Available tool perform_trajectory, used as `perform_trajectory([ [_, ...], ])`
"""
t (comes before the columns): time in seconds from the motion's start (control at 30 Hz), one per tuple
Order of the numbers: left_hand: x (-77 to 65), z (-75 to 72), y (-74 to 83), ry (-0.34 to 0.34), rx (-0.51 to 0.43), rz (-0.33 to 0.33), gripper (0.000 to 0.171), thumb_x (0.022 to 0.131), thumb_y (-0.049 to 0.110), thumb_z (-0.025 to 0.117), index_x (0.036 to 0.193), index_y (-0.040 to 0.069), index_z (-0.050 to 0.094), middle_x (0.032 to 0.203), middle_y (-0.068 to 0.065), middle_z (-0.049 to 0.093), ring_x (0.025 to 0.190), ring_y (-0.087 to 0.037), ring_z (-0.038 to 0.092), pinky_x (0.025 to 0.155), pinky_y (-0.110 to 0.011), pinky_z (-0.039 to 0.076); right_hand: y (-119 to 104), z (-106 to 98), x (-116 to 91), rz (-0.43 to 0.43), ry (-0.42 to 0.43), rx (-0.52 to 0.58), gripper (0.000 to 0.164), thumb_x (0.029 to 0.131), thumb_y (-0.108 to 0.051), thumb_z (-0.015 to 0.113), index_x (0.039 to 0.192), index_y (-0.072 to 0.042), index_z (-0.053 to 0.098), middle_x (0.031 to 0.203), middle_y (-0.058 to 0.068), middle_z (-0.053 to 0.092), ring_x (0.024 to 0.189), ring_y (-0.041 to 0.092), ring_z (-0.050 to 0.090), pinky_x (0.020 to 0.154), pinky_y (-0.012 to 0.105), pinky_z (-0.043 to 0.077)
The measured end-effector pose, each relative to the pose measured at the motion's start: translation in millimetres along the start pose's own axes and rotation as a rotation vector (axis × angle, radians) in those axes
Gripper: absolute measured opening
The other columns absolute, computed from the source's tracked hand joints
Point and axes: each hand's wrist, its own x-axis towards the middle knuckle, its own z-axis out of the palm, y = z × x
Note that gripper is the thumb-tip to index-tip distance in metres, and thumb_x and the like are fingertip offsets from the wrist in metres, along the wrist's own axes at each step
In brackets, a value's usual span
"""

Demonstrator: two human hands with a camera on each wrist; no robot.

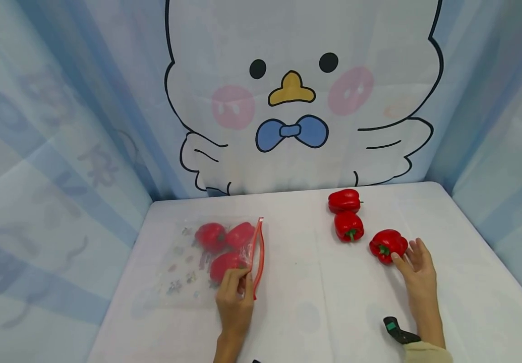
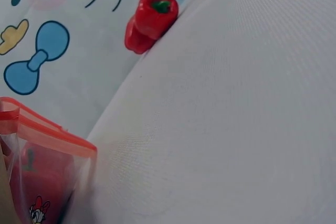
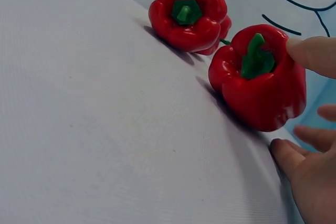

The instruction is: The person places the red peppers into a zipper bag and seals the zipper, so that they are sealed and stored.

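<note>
A clear zip bag [image 1: 183, 282] with a red zip edge [image 1: 261, 257] lies at the left of the table, three red bell peppers [image 1: 211, 237] inside. My left hand [image 1: 235, 305] pinches the bag near its mouth. In the left wrist view the bag [image 2: 44, 182] shows its red edge and a pepper behind the film. On the right, my right hand [image 1: 419, 277] is at a loose red bell pepper [image 1: 388, 244] with a green stem. The right wrist view has the thumb [image 3: 315, 56] over this pepper's [image 3: 262, 90] side and the other fingers spread beside it.
Two more red bell peppers, one [image 1: 344, 200] behind the other [image 1: 349, 226], sit close together at the back right. White cloth covers the table [image 1: 306, 282]. A printed curtain [image 1: 288, 171] rises along the table's back edge, with further curtains at both sides.
</note>
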Motion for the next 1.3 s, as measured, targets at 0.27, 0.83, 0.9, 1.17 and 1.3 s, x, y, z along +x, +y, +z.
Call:
perform_trajectory([
  [0.27,-0.7,-1.1,-1.2,-0.004,-0.005,-0.009,0.022,0.082,-0.010,0.077,0.099,0.004,0.075,0.084,-0.003,0.064,0.067,-0.010,0.053,0.060,-0.015,0.044,2,3,1,-0.037,-0.031,-0.034,0.089,0.102,-0.035,0.067,0.168,-0.034,0.008,0.177,-0.007,0.007,0.165,0.026,0.011,0.120,0.024,0.028],
  [0.83,0.8,1.6,-1.3,0.006,-0.009,-0.007,0.022,0.082,-0.010,0.076,0.099,0.004,0.075,0.084,-0.004,0.064,0.067,-0.010,0.053,0.061,-0.016,0.044,2,7,1,-0.078,-0.110,-0.096,0.086,0.101,-0.038,0.067,0.168,-0.031,0.014,0.178,0.003,0.010,0.162,0.037,0.018,0.109,0.012,0.037],
  [0.9,1.1,2.2,-1.1,0.003,-0.016,-0.008,0.021,0.083,-0.010,0.076,0.099,0.004,0.075,0.085,-0.004,0.064,0.067,-0.010,0.052,0.060,-0.016,0.044,2,7,1,-0.090,-0.133,-0.113,0.086,0.101,-0.039,0.067,0.168,-0.030,0.014,0.178,0.005,0.011,0.161,0.038,0.018,0.106,0.010,0.038],
  [1.17,1.6,1.9,-1.5,-0.003,-0.019,-0.001,0.022,0.082,-0.011,0.077,0.100,0.003,0.075,0.085,-0.005,0.064,0.067,-0.011,0.053,0.060,-0.017,0.044,-1,12,-1,-0.148,-0.277,-0.180,0.085,0.102,-0.039,0.066,0.169,-0.025,0.015,0.176,0.012,0.014,0.158,0.044,0.023,0.097,0.004,0.042],
  [1.3,0.7,-0.2,-0.4,-0.008,-0.010,-0.014,0.023,0.083,-0.010,0.077,0.101,0.004,0.076,0.086,-0.005,0.065,0.068,-0.011,0.053,0.060,-0.017,0.044,-3,16,-4,-0.184,-0.338,-0.201,0.081,0.103,-0.036,0.066,0.168,-0.022,0.019,0.174,0.015,0.019,0.156,0.045,0.026,0.096,0.004,0.043],
])
